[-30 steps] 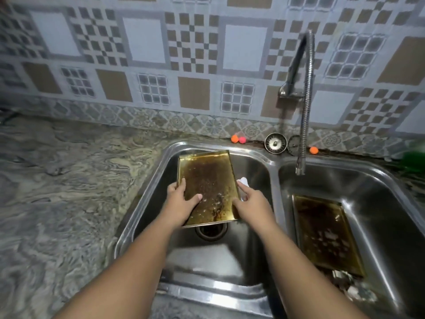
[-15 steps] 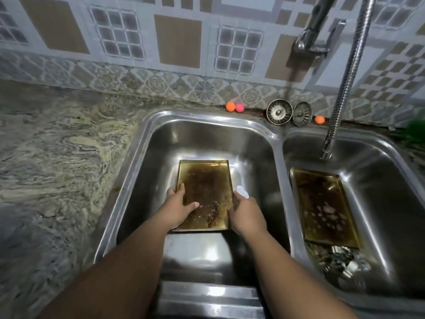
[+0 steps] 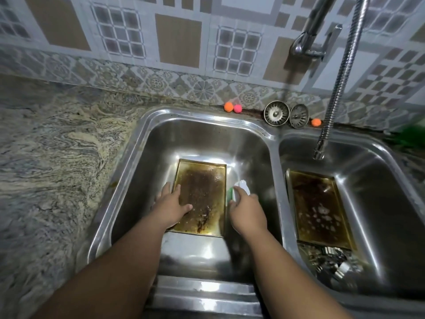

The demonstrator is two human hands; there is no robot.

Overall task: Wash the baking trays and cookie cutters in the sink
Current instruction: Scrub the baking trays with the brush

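left hand (image 3: 171,207) lies open on the greasy tray (image 3: 202,196) in the left basin (image 3: 147,171); right hand (image 3: 247,209) grips a white-green scrubber (image 3: 239,189).

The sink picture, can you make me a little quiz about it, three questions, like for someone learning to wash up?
1. True or false: the baking tray under the left hand lies in the right basin.
2. Pick one. The tap's nozzle hangs over: A) the left basin, B) the right basin, C) the counter.
3. Fill the gap: behind the sink stand two metal strainers and ___ small coloured balls.

Key
1. False: it lies in the left basin; a second tray lies in the right one.
2. B.
3. Three: two orange, one pink. The right hand has a grip on a white and green scrubber.
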